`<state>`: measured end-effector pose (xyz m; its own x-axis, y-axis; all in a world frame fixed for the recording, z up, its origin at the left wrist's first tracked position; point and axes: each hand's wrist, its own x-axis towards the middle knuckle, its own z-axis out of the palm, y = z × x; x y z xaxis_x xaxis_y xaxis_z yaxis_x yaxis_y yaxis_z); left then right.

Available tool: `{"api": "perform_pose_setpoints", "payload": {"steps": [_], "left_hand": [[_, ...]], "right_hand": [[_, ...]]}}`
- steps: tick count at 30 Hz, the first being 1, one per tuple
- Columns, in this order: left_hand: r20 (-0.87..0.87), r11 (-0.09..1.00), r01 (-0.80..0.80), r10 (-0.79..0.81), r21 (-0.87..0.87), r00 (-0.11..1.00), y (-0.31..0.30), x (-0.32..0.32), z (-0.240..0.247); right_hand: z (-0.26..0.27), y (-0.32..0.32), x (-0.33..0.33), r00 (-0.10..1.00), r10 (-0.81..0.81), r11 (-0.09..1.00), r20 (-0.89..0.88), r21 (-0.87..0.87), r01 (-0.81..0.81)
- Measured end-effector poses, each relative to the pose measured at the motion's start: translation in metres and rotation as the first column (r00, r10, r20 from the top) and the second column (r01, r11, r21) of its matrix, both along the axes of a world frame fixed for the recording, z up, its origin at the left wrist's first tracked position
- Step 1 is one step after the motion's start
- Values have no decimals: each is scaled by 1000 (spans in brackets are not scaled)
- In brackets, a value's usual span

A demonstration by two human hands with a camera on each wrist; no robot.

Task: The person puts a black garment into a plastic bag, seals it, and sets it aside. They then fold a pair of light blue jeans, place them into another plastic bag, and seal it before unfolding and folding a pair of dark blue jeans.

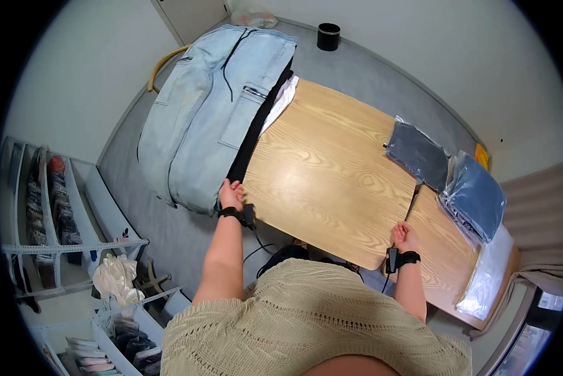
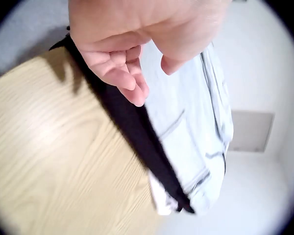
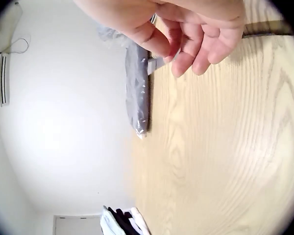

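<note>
Light-blue denim pants (image 1: pixel 200 113) with a dark drawstring and zipped pocket lie over the table's left end. Beneath them show the edge of a black garment (image 2: pixel 132 127) and a bit of white cloth (image 1: pixel 280 105). My left hand (image 1: pixel 231 195) is at the near corner of this pile. In the left wrist view its fingers (image 2: pixel 122 73) are loosely bent over the black edge, with the thumb apart and nothing pinched. At the near right of the wooden table (image 1: pixel 331 169), my right hand (image 1: pixel 405 237) hovers with relaxed fingers (image 3: pixel 186 56), holding nothing.
Dark clothes in clear plastic bags, one grey (image 1: pixel 417 150) and one blue (image 1: pixel 479 194), lie at the right end. A flat clear bag (image 1: pixel 485 282) is beside them. Shelves with packed clothes (image 1: pixel 59 207) stand at left; a black bin (image 1: pixel 328 37) is on the floor.
</note>
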<state>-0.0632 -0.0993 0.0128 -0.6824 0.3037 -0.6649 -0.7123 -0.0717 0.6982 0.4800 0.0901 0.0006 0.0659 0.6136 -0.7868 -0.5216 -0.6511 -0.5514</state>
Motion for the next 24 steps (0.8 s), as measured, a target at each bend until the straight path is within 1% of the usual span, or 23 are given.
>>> {"api": "perform_pose_setpoints", "payload": {"steps": [1,2,3,4,6,7,8,9,10,11,12,13,14,15,16,17,18,19,20,21,22,23,24], "left_hand": [[-2,991,-121,122,51,993,-13,-23,-24],[13,975,-212,212,60,977,-24,-42,-42],[83,978,-199,194,63,978,-40,-60,-57],[141,949,-297,281,109,949,-46,-70,-65],[117,945,-312,301,99,947,-53,-74,-62],[125,945,-309,296,105,947,-53,-81,-69],[131,928,-341,323,153,937,-54,-89,-80],[137,907,-374,353,194,926,-58,-94,-92],[164,930,-284,250,233,954,-63,-95,-93],[192,952,-278,252,128,949,-66,-109,-112],[219,963,-269,258,21,941,-71,-129,-144],[141,978,-204,195,49,971,-80,-141,-169],[72,975,-217,213,56,974,-81,-129,-164],[178,911,-410,396,48,901,-69,-105,-125],[278,811,-584,557,19,783,-58,-85,-84],[278,808,-589,564,11,778,-58,-93,-108],[280,830,-552,513,79,811,-63,-110,-155],[278,847,-512,462,145,843,-75,-127,-179],[333,871,-468,401,150,853,-90,-139,-152],[317,865,-489,435,114,843,-88,-130,-136],[301,857,-510,467,78,831,-78,-113,-109],[279,884,-437,383,164,880,-99,-171,-191],[198,906,-416,395,81,897,-80,-124,-119]], "right_hand": [[11,-2,3,1000,15,1000,-23,16,-15],[18,-6,2,1000,16,1000,-26,24,-15],[22,-9,1,999,4,999,-49,36,-2],[27,-10,1,997,-9,999,-71,49,12],[36,-17,-8,998,5,998,-70,59,-1],[41,-20,-10,998,25,998,-64,54,-21],[39,-19,-8,998,23,998,-56,57,-20],[34,-18,-9,994,43,997,-99,68,-37],[30,-19,-10,988,65,996,-143,75,-55],[36,-22,-15,989,74,993,-128,105,-60],[39,-24,-15,989,81,993,-121,94,-69],[41,-25,-15,989,90,991,-120,109,-77],[42,-26,-16,987,101,988,-122,127,-85],[42,-26,-16,991,86,991,-106,112,-74],[40,-25,-13,990,92,991,-103,107,-81],[38,-25,-9,990,98,991,-105,100,-88],[36,-26,-5,989,104,991,-105,92,-94],[34,-26,-1,989,109,992,-100,82,-101],[32,-26,1,989,103,993,-102,75,-96],[30,-26,3,990,98,993,-102,69,-91],[29,-27,4,990,104,993,-98,62,-98],[31,-27,4,990,113,992,-85,58,-108],[31,-28,4,990,120,992,-71,54,-116]]}}
